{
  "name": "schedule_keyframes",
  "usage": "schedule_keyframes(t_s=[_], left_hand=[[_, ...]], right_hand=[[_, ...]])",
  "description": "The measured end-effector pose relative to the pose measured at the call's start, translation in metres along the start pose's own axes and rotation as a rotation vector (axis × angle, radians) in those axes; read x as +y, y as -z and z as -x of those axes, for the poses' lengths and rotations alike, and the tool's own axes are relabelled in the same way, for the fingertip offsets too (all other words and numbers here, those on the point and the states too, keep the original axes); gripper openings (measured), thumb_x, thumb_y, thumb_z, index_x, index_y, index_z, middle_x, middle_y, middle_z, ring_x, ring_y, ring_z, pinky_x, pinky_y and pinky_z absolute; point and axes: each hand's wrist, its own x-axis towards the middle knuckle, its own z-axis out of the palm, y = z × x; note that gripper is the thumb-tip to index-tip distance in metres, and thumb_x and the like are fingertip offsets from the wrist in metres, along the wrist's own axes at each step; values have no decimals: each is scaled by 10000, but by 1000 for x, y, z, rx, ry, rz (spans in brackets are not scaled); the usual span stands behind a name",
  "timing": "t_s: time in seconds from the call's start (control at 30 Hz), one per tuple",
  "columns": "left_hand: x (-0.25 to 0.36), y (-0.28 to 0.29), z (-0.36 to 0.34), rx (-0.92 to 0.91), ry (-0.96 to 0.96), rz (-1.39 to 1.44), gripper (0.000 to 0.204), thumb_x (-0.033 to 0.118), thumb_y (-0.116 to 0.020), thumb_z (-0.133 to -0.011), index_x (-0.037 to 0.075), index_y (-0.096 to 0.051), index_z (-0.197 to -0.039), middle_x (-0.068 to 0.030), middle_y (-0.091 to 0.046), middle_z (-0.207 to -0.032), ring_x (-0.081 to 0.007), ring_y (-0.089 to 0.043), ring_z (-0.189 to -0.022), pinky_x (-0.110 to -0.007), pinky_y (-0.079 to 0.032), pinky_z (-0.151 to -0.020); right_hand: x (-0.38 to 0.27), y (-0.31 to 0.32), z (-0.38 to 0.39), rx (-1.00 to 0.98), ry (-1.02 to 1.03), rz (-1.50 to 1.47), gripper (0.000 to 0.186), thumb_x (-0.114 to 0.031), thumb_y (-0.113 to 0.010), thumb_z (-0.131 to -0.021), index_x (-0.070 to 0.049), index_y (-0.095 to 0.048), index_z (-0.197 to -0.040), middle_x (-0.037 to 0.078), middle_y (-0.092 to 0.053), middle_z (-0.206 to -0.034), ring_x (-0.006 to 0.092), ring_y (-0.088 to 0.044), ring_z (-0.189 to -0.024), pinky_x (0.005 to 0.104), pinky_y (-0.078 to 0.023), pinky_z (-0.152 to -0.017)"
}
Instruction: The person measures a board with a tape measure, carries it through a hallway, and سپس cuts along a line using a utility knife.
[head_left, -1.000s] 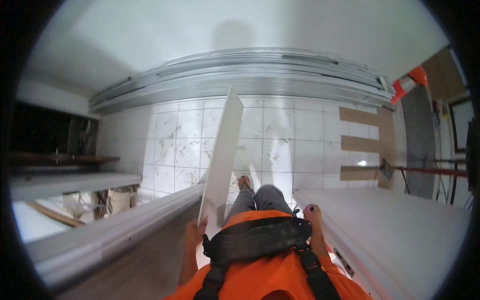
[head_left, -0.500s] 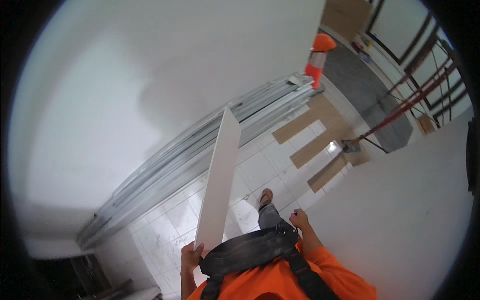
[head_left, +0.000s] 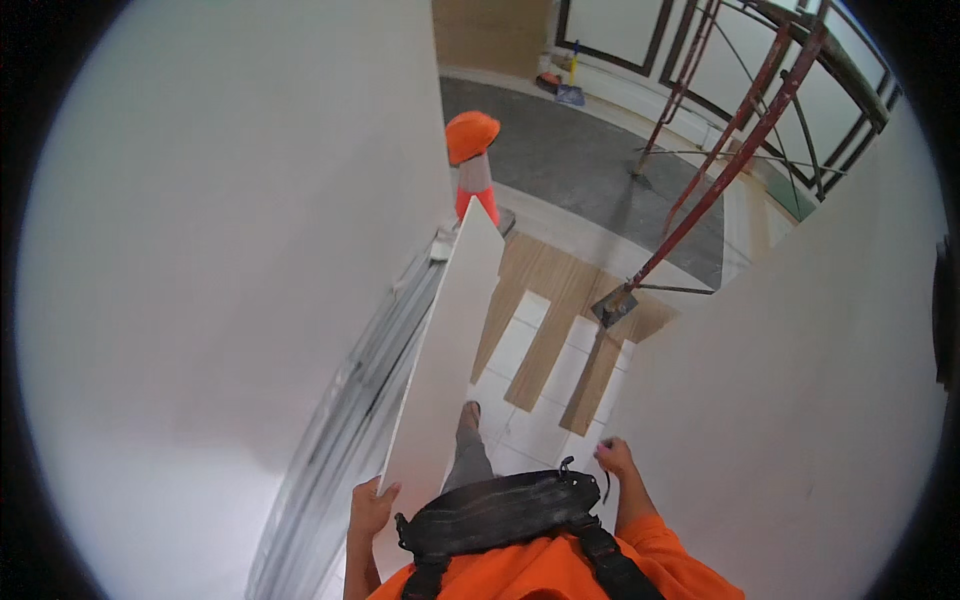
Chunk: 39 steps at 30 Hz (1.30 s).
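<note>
Person's turned R since the earlier frame: cone (head_left: 475,190) w/ orange helmet (head_left: 471,136) is now nr ctr, upper half. L to R: grey metal profiles (head_left: 345,420) lie along foot of wall (head_left: 250,250); L grip (head_left: 372,506) is holding long white board (head_left: 447,330) by its lower L edge, board slanting up & away, far end overlapping cone in view; wood-look planks (head_left: 550,340); R grip (head_left: 615,457) narrow, fingers curled, can't tell if it holds smth; red scaffold (head_left: 722,168), base plate on planks.
</note>
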Motion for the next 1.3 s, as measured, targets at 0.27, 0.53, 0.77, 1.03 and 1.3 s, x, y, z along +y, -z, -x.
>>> schedule_keyframes(t_s=[0.27, 0.53, 0.77, 1.03, 1.3], left_hand=[[134, 33, -215, -105, 49, -135, 261, 186, -728, -953, -60, -737, -1041, -109, -746, -865, -140, -610, -783, -356, -521, -743], [218, -32, -408, -83, -215, -147, 199, 169, -726, -956, -29, -725, -934, 11, -671, -788, -81, -554, -711, -316, -471, -634], [293, -148, -518, -103, -168, -43, 183, 164, -731, -959, -10, -710, -909, 43, -627, -775, -75, -514, -696, -297, -432, -609], [382, -233, -620, 45, -73, -122, 215, 193, -737, -973, -21, -738, -992, 25, -661, -809, -84, -544, -727, -297, -473, -639], [392, -279, -787, 170, -74, -119, 282, 200, -717, -976, 3, -739, -1177, -68, -759, -991, -160, -669, -883, -337, -538, -812]], right_hand=[[-10, -84, 55, -244, -547, -51, 281, -262, -755, -811, -20, -797, -949, 129, -773, -842, 246, -758, -766, 396, -592, -690], [-66, -124, -48, -119, -679, -435, 439, -377, -788, -810, 21, -779, -995, 234, -766, -938, 315, -766, -884, 419, -587, -799], [-46, -42, -269, -137, -541, -234, 466, -346, -809, -761, 15, -759, -1052, 246, -755, -1003, 337, -749, -953, 427, -577, -845], [-150, 54, -621, -165, 8, 25, 530, -311, -833, -706, 8, -736, -1118, 259, -744, -1077, 361, -729, -1033, 435, -564, -897], [-288, 103, -794, -143, -36, -202, 324, -188, -787, -762, -8, -750, -1029, 125, -739, -867, 256, -718, -745, 419, -566, -647]])
